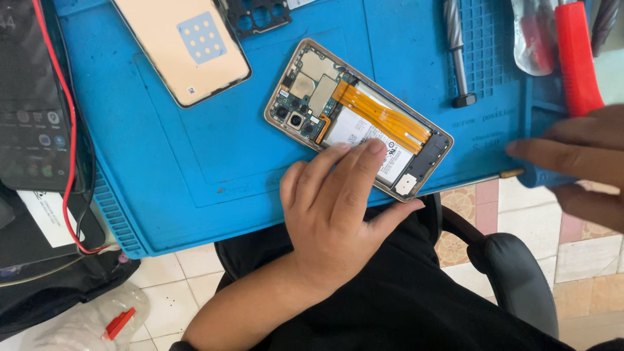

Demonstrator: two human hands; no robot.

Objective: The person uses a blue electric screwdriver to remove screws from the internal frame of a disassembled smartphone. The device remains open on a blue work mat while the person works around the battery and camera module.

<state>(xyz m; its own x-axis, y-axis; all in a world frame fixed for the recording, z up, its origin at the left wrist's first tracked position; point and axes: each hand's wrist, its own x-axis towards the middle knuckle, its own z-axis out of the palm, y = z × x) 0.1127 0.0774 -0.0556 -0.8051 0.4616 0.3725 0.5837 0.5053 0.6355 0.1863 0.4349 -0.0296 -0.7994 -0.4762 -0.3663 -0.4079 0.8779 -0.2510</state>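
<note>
Left hand [338, 208] lies flat, fingers spread, pinning the opened phone [357, 117] to the blue mat [182, 156]; right hand [575, 166] pinches a screwdriver [520, 173], fingers narrow.

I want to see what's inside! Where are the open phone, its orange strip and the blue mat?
open phone [305, 91]: head view, its circuit board.
orange strip [383, 117]: head view, middle of the ribbon.
blue mat [195, 162]: head view, bare flat part.

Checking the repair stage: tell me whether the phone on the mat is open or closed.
Open. The phone lies with battery, circuit board and orange flex cable exposed; its back cover lies apart on the blue mat. The left hand rests on it.
</note>
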